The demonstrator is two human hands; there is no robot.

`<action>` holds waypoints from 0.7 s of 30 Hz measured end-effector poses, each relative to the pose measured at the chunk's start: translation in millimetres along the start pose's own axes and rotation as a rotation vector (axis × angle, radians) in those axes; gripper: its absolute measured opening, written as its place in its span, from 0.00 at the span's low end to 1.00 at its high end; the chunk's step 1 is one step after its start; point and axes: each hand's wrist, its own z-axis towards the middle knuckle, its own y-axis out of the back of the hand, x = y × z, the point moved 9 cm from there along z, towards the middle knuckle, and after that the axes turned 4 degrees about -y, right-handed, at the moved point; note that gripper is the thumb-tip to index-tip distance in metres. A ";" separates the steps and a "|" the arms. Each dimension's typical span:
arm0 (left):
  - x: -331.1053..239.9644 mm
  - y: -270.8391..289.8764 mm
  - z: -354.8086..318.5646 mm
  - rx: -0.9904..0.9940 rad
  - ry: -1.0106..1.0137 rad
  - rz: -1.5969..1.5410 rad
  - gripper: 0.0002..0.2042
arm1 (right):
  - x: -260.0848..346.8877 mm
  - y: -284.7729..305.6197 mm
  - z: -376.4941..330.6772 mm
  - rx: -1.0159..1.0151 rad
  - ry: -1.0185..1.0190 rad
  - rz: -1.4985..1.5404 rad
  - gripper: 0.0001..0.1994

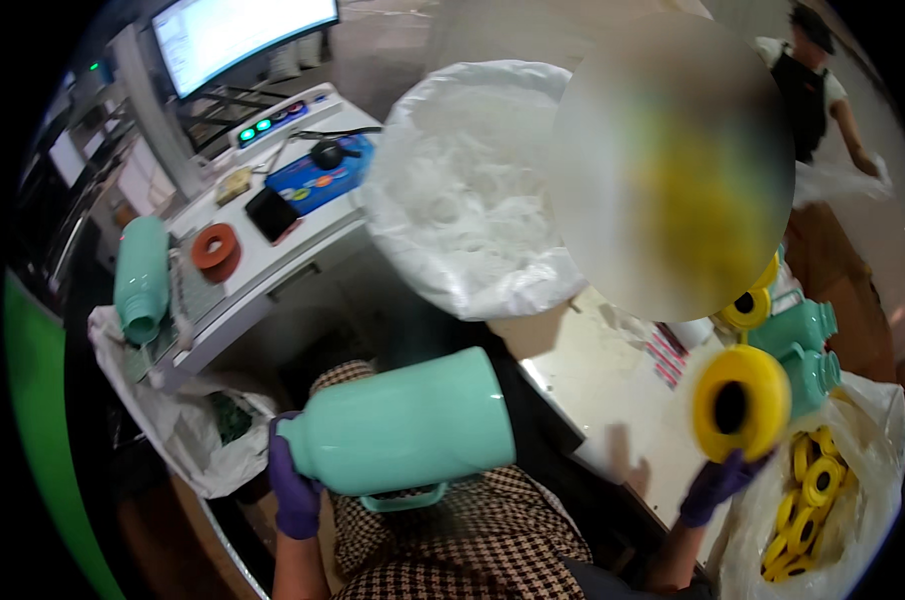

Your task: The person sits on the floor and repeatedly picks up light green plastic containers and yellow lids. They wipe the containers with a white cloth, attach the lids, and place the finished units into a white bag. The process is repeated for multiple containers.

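My left hand (295, 488), in a purple glove, is closed on the neck of a large mint-green jug (408, 420). The jug lies on its side in the air over my lap, wide base to the right, loop handle underneath. In my gloved right hand (721, 485) is a yellow ring-shaped part (741, 402) with a dark round centre, lifted over the right worktable. Beside it, a clear bag (878, 440) holds several similar yellow parts (808, 505). Further mint-green jugs (808, 350) stand behind the yellow part.
A large bin lined with white plastic (473, 190) stands ahead. On the left desk (318, 245) are an orange tape roll (216, 250), a phone (272, 214), a black scanner-like device (328, 153) and another mint-green jug (143, 280). A blurred disc hides the upper right. Another person (811, 90) stands beyond.
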 end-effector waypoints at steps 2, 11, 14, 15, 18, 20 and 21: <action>-16.9 -11.4 -6.2 0.049 -0.055 0.006 0.18 | 42.2 -120.2 -47.9 0.367 -0.067 0.425 0.38; -71.2 44.0 -51.5 -0.231 -0.194 0.410 0.11 | 195.4 -306.6 -179.6 1.064 0.366 0.586 0.38; -61.3 64.0 -57.2 -0.220 -0.167 0.437 0.13 | 215.4 -301.3 -196.3 1.060 0.480 0.592 0.36; -59.7 67.1 -57.8 -0.222 -0.194 0.484 0.13 | 219.6 -300.6 -202.5 1.075 0.528 0.586 0.36; -55.6 66.6 -52.6 -0.252 -0.154 0.400 0.12 | 218.2 -298.7 -208.0 1.027 0.558 0.621 0.33; -55.9 64.1 -49.9 -0.265 -0.156 0.419 0.12 | 208.1 -295.4 -207.4 1.046 0.489 0.587 0.32; -57.9 65.2 -49.2 -0.264 -0.195 0.504 0.12 | 201.9 -293.3 -207.1 1.057 0.435 0.564 0.32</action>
